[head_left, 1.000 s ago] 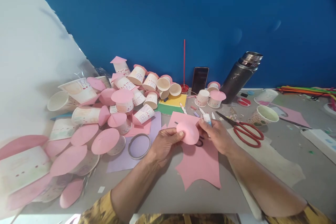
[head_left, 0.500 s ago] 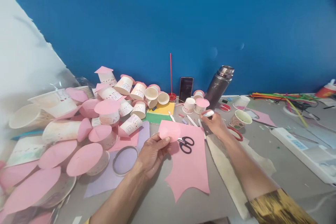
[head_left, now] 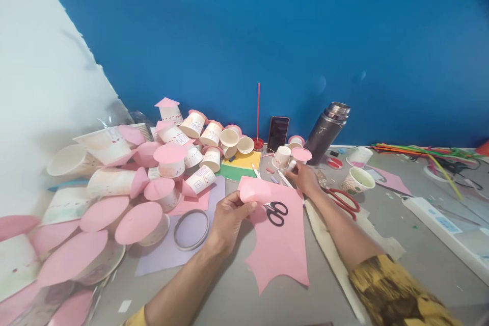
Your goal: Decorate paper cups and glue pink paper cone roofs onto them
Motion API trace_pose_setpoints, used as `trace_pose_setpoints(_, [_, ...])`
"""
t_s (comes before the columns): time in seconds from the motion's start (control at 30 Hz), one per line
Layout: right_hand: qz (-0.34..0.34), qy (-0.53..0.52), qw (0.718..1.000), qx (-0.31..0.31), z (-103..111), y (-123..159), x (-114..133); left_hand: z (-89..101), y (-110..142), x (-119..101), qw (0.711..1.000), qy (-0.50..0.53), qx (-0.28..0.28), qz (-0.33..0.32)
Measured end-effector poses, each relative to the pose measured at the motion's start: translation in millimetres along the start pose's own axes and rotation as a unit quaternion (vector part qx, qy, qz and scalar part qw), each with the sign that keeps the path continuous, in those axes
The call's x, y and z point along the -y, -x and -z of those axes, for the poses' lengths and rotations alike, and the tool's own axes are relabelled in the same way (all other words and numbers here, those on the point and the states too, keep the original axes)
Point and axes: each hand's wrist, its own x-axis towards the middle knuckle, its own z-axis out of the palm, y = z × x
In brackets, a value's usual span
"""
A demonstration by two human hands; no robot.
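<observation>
My left hand (head_left: 227, 219) pinches a pink paper disc (head_left: 254, 191) between thumb and fingers, above a large pink sheet (head_left: 280, 249) with scalloped cut edges. Black-handled scissors (head_left: 276, 214) lie on that sheet, their blades partly hidden by the disc. Beyond the sheet's far right corner, my right hand (head_left: 306, 179) is closed on a small white tube (head_left: 292, 165), only its end showing past the fingers. Just behind it stands an upturned paper cup (head_left: 281, 157); white markers (head_left: 284, 178) lie nearby.
Decorated paper cups with pink tops (head_left: 170, 160) pile up on the left. A grey tape ring (head_left: 175, 234) lies on purple paper (head_left: 153, 260). A dark flask (head_left: 326, 132), a phone (head_left: 278, 133), red-handled scissors (head_left: 346, 201) and a power strip (head_left: 439, 229) stand or lie behind and right.
My right hand has moved away from the pink disc, out toward the cups and markers, with the white tube. The left hand still holds the disc. The scissors on the sheet are now uncovered.
</observation>
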Motion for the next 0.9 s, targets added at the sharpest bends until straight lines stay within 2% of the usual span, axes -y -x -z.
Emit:
trace_pose_setpoints(0.07, [0.007,0.006,1.0,0.003,4.7,3.0,1.5,0.2,-1.1,0.5,0.999,0.037,0.007,0.026])
trace_pose_setpoints(0.17, [0.02,0.003,1.0,-0.017,23.0,14.4,6.2,1.9,-3.2,2.1,0.99,0.111,0.018,0.088])
trace_pose_setpoints(0.23, [0.021,-0.007,0.998,-0.052,37.5,28.6,13.9,3.2,-4.0,3.4,0.98,0.156,0.009,0.122])
trace_pose_setpoints(0.3, [0.025,-0.033,0.998,-0.052,47.3,48.1,26.7,3.8,-4.0,4.6,0.973,0.185,0.003,0.14])
trace_pose_setpoints(0.33, [0.042,-0.068,0.996,-0.026,49.1,59.2,34.6,3.6,-3.6,5.3,0.971,0.194,0.006,0.143])
trace_pose_setpoints(0.37, [0.072,-0.165,0.982,0.054,48.7,70.4,43.0,3.3,-3.1,6.0,0.969,0.199,0.016,0.143])
trace_pose_setpoints(0.43, [0.09,-0.316,0.92,0.212,43.0,90.5,58.9,2.2,-1.8,7.2,0.968,0.205,0.04,0.141])
trace_pose_setpoints(0.47, [0.091,-0.361,0.89,0.264,39.0,98.3,65.2,1.7,-1.2,7.6,0.967,0.205,0.052,0.141])
trace_pose_setpoints(0.53, [0.082,-0.411,0.862,0.285,32.3,107.9,73.2,1.2,0.1,7.6,0.966,0.202,0.081,0.142])
trace_pose_setpoints(0.67, [0.034,-0.445,0.848,0.287,32.0,110.0,75.6,2.3,2.5,2.9,0.96,0.21,0.126,0.136])
trace_pose_setpoints(0.83, [0.053,-0.402,0.843,0.354,43.6,108.4,76.5,1.3,4.4,-3.4,0.977,0.134,0.116,0.121])
trace_pose_setpoints(0.9, [0.061,-0.383,0.856,0.342,50.4,107.0,72.5,0.0,3.9,-3.3,0.981,0.105,0.109,0.125])
